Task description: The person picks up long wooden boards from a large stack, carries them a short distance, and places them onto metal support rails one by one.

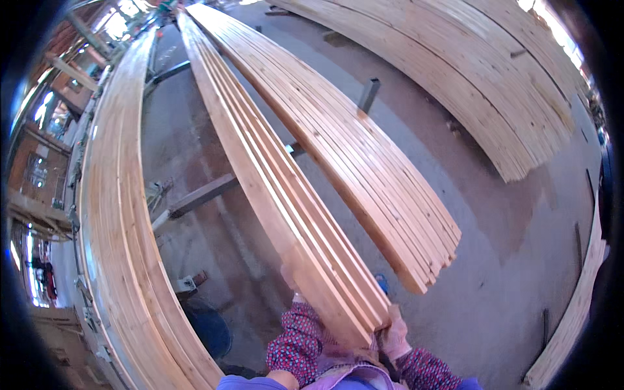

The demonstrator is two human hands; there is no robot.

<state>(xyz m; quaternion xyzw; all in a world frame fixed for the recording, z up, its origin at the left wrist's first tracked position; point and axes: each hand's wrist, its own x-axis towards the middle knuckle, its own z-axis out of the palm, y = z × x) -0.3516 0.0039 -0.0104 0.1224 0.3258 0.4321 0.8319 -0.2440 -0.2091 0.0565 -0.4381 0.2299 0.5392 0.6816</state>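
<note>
A grey metal bar (207,195) runs low over the grey floor (500,279). Nearer than the bar is a small metal piece (188,284) with a reddish end, then a dark blue round thing (213,333). Far to the right of the bar, and farther away, lies a big pile of wide, pale planks (448,62). Well left of the bar is a brown wall (27,155), with bright light shining near it.

A smooth grey floor (520,286) with darker brownish patches (504,224) spreads through the room. Beyond its left edge stands a reddish-brown wall (40,153); bright openings (117,26) glare past the floor's far left corner.
</note>
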